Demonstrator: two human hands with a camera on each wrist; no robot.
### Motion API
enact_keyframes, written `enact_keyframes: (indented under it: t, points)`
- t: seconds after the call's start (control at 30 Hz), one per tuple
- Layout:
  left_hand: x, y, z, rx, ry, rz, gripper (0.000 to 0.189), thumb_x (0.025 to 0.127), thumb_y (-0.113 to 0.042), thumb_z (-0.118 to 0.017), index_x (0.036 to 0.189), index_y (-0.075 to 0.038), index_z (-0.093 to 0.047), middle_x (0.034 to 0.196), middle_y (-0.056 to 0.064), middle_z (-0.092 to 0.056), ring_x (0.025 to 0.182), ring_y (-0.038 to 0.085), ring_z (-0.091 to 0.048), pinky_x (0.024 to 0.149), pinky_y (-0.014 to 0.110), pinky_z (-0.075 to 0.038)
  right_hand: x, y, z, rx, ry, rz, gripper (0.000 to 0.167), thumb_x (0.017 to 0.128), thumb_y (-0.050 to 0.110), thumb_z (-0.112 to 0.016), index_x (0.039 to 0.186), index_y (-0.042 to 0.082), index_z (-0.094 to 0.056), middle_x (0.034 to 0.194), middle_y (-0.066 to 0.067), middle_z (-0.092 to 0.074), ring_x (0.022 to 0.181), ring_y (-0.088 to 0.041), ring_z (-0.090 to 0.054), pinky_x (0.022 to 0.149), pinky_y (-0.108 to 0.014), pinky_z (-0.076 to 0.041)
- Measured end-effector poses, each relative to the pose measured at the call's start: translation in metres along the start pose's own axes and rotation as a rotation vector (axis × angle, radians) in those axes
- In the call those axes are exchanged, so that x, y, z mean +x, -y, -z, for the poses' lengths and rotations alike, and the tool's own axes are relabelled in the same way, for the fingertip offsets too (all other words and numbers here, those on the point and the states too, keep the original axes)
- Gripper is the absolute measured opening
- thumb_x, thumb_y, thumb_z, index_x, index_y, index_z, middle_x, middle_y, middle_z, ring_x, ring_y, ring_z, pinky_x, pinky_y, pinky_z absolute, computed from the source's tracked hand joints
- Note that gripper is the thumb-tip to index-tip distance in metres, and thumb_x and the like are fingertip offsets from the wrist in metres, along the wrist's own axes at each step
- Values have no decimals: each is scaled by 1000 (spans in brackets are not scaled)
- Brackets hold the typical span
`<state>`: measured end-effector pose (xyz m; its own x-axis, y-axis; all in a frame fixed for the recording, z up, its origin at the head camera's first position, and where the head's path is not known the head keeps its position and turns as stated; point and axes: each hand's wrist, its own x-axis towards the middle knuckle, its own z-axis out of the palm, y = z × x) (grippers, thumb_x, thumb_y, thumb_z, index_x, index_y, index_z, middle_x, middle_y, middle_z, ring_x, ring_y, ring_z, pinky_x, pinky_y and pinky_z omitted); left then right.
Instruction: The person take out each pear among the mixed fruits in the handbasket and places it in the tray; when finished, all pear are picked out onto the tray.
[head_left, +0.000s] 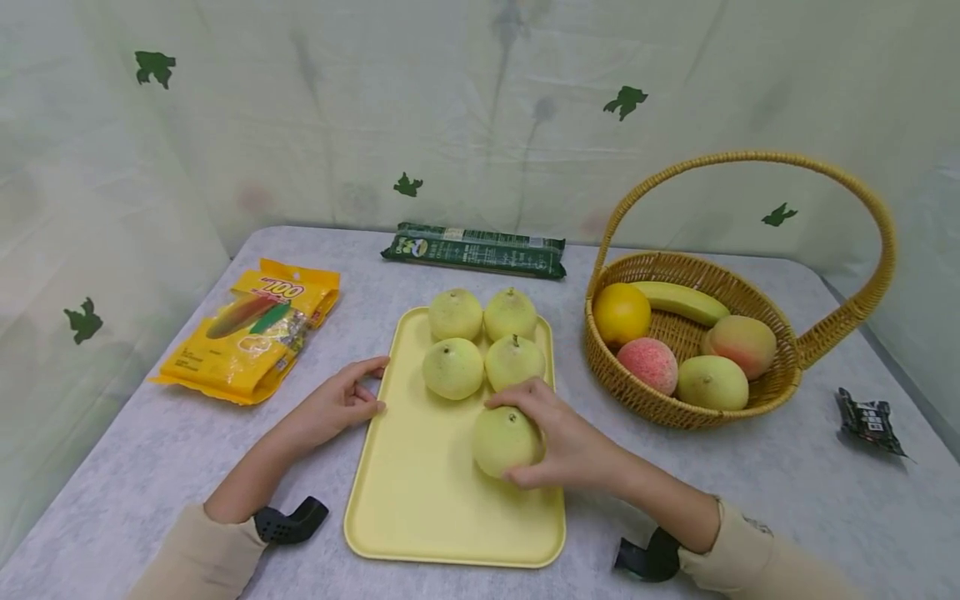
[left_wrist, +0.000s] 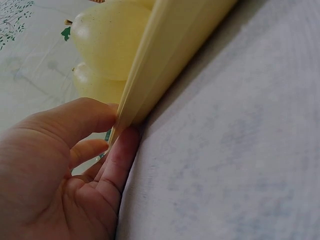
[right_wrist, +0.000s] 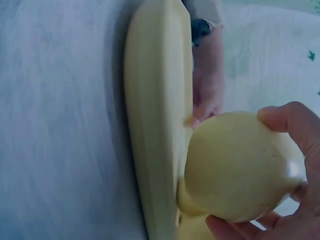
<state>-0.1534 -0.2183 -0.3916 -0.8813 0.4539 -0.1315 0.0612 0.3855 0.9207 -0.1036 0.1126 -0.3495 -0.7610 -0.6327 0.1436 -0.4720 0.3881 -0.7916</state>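
My right hand point(head_left: 566, 437) grips a round pale yellow-green pear point(head_left: 504, 443), thumb on the near side and fingers on the far side. In the right wrist view the same pear point(right_wrist: 240, 167) hangs over the edge of the tray point(right_wrist: 150, 100). My left hand point(head_left: 330, 408) holds the left rim of the yellow tray point(head_left: 420, 517). Seen from the left wrist, its thumb and a finger point(left_wrist: 122, 152) pinch the tray's rim point(left_wrist: 145, 75). Several more pears point(head_left: 453, 368) sit in two rows at the tray's far end, some with short stems showing.
Right of the tray stands a wicker basket point(head_left: 637, 400) with a tall handle, holding an orange point(head_left: 622, 314), a banana point(head_left: 682, 302), peaches point(head_left: 647, 365) and a greenish fruit point(head_left: 712, 383). A yellow snack bag point(head_left: 247, 333), a dark green packet point(head_left: 476, 250) and a small black wrapper point(head_left: 870, 423) lie around.
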Motion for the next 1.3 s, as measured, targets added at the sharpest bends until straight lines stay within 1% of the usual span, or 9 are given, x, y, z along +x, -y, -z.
enact_keyframes:
  t: [0.17,0.3,0.57,0.73,0.87,0.97,1.1,1.23,1.3]
  points:
    - [1,1,0,1,-1,-7,64,86,-15,-60,140,-4,-26,129,14,-34,85,22,-49,69,26,-44,9,-2,-20,-32,3,5,71,65,22,-78,127,15,-45,111,6,-39,96,-10,-42,81,-29,-39]
    - [1,1,0,2,-2,-6,64,87,-15,-60,140,-5,-26,129,13,-33,85,22,-49,68,26,-44,16,-3,-30,-51,-16,25,73,67,25,-79,128,13,-41,115,5,-40,100,-8,-41,86,-27,-37]
    - [0,0,-1,-3,-6,-18,64,86,-12,-60,140,-4,-26,128,14,-33,84,20,-49,68,25,-44,23,4,-47,-28,-77,39,74,66,24,-80,127,9,-40,123,3,-39,111,-8,-36,94,-27,-31]
    - [0,1,0,13,-11,-22,63,86,-12,-60,140,-4,-27,128,14,-34,83,20,-49,68,25,-44,26,9,-56,-92,-129,26,74,67,28,-79,128,8,-41,124,0,-37,111,-10,-36,94,-27,-32]
    - [-1,4,1,22,-17,-18,63,86,-13,-60,140,-4,-27,128,14,-34,84,21,-49,68,25,-44,26,13,-57,-134,-130,-6,75,71,38,-74,131,12,-38,125,-1,-35,111,-11,-37,94,-30,-32]
    - [-2,5,1,22,-18,-13,63,86,-13,-60,140,-5,-27,128,14,-33,84,21,-49,68,25,-44,21,18,-48,-126,-128,-5,73,75,43,-68,134,16,-34,130,2,-33,117,-10,-34,96,-32,-31]
    - [-1,5,1,20,-12,-6,64,86,-15,-60,140,-6,-27,129,14,-33,84,22,-49,68,25,-44,6,22,-20,-120,-169,76,67,81,37,-65,135,16,-32,134,0,-32,122,-12,-31,98,-36,-29]
    - [0,3,0,19,-7,1,64,86,-15,-60,140,-6,-27,129,13,-33,85,23,-49,68,25,-44,-16,21,17,-221,-256,209,64,84,37,-60,135,9,-33,134,-9,-34,122,-20,-33,99,-35,-28]
    - [0,2,0,21,-6,2,64,86,-15,-60,140,-6,-27,129,14,-33,85,23,-49,69,25,-44,-27,17,34,-295,-330,273,64,85,41,-57,132,3,-35,131,-14,-37,121,-23,-34,100,-34,-25]
